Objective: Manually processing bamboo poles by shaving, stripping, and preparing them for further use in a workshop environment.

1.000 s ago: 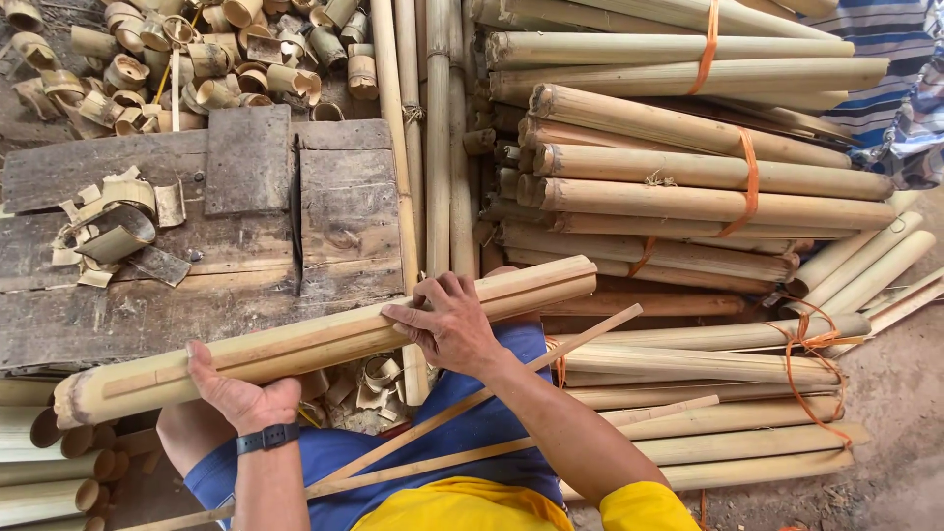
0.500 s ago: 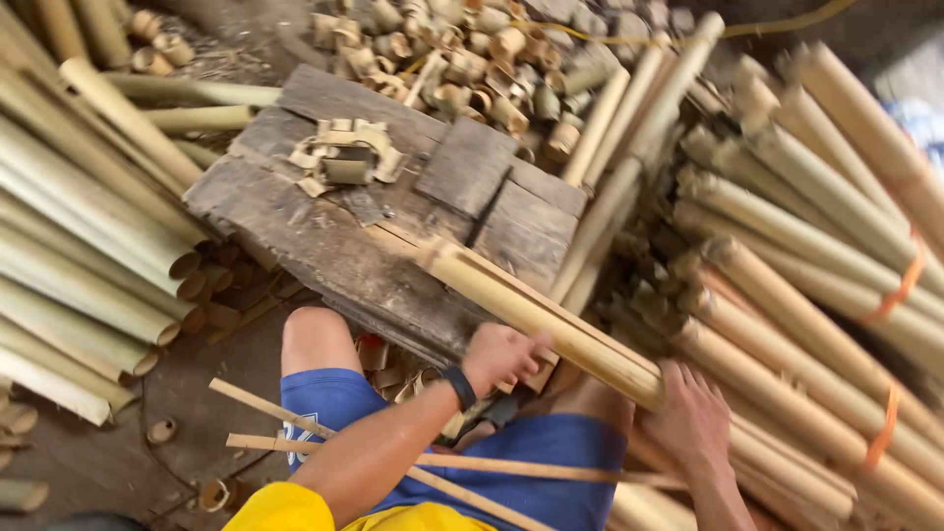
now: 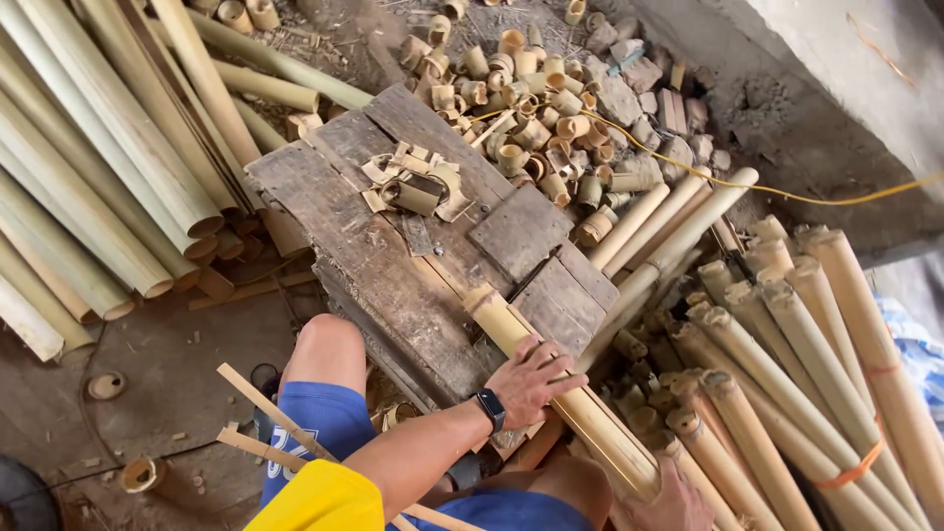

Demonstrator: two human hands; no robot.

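A pale bamboo pole lies slanted across the near corner of a weathered wooden block. My left hand, a dark watch on its wrist, presses down on the pole's middle with fingers wrapped over it. My right hand, partly cut off at the bottom edge, holds the pole's lower end. My knees in blue shorts sit just below the block.
Curled bamboo scraps lie on the block. A heap of short cut bamboo rings lies beyond it. Long poles lie at left; strapped bundles at right. Thin strips cross my leg. A yellow cord runs by the concrete wall.
The view has swung and moved closer. The pole has slid down toward me across the block. My left hand now rests higher on it, and my right hand holds its lower end.
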